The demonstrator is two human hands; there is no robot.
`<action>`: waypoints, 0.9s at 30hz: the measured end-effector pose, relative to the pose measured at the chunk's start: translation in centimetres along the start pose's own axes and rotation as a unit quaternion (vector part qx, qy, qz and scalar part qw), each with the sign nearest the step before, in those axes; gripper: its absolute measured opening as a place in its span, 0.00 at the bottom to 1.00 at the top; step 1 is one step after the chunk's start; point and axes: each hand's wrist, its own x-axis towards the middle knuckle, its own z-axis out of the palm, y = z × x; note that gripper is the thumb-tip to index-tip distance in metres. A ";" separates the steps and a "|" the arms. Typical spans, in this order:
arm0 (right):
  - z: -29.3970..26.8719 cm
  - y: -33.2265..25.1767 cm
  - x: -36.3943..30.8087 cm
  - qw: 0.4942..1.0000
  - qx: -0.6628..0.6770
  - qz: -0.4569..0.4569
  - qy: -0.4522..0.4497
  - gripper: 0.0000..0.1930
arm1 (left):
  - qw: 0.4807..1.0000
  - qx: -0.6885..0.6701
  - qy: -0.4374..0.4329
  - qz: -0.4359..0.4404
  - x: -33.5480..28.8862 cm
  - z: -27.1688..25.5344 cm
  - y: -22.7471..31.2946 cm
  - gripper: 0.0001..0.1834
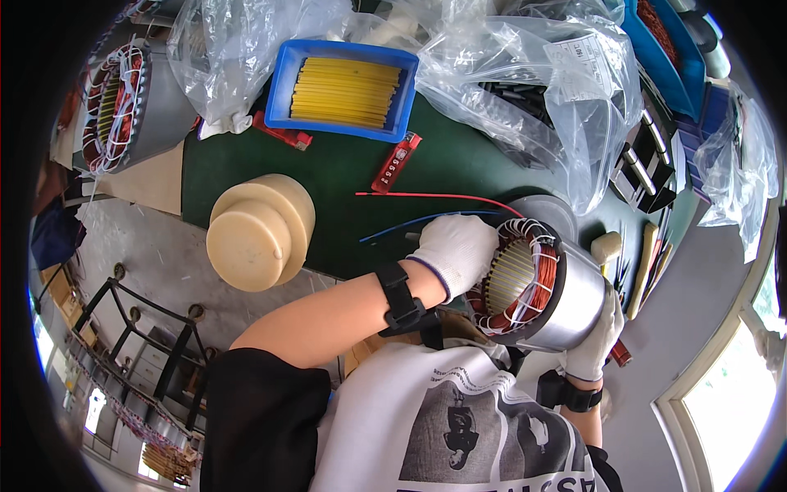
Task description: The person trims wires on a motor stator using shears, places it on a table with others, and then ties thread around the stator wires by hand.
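Green table [336,172], blue bin [344,131] of yellow strips [344,90] beyond my left fingers [473,238]. Stator [578,299] sits between them and my right fingers [611,307], which hold its silver housing. Left ones at the copper windings [541,283], tips hidden, can't tell how wide. 1 red wire [434,195], 1 blue wire [410,223] just beyond left.

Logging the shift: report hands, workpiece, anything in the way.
Left white-gloved hand at copper-wound end of silver-grey metal cylinder. Right white-gloved hand against its outside. Nearby: thin red lead, thin blue lead.
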 end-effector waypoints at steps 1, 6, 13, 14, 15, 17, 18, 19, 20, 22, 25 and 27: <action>0.1 -0.1 -0.1 1.000 -0.005 -0.005 0.005 0.19 | 1.000 0.002 -0.011 0.004 0.1 -0.1 0.0 0.09; 0.0 -0.1 0.3 1.000 -0.025 -0.017 0.006 0.19 | 1.000 0.009 -0.022 0.009 0.6 -0.2 -0.3 0.09; -0.3 0.8 -0.1 1.000 -0.015 -0.016 0.023 0.20 | 0.996 -0.031 -0.074 -0.033 -0.7 0.7 -0.8 0.12; -0.3 0.9 -0.1 0.999 -0.002 -0.015 0.037 0.20 | 0.996 -0.037 -0.072 -0.038 -0.6 0.8 -0.7 0.12; -0.2 0.9 -0.2 0.999 -0.002 -0.013 0.036 0.20 | 0.996 -0.043 -0.072 -0.042 -0.5 1.0 -0.6 0.13; -0.1 0.6 -0.4 0.999 -0.022 -0.029 0.015 0.20 | 0.995 -0.032 -0.087 -0.044 -0.5 0.7 -0.7 0.13; -0.2 0.5 -0.3 0.999 -0.020 -0.028 0.013 0.20 | 0.995 -0.034 -0.083 -0.037 -0.6 0.7 -0.9 0.13; -0.3 0.5 -0.2 1.000 0.005 -0.012 -0.006 0.20 | 0.996 -0.037 -0.078 -0.030 -0.7 0.7 -1.0 0.12; -0.4 0.5 0.0 0.999 0.030 0.005 -0.026 0.19 | 0.996 -0.036 -0.078 -0.033 -1.1 0.6 -1.2 0.12; -0.9 1.1 0.4 0.998 0.055 0.033 -0.017 0.19 | 0.995 -0.092 0.028 -0.028 -1.5 0.5 -1.9 0.11; -1.1 0.9 0.1 0.993 0.091 0.079 -0.011 0.19 | 0.919 -0.370 0.121 0.052 -3.4 -1.9 -0.3 0.12; -1.2 0.3 0.2 0.990 0.108 0.094 -0.018 0.19 | 0.855 -0.491 0.083 0.146 -3.9 -1.5 1.1 0.13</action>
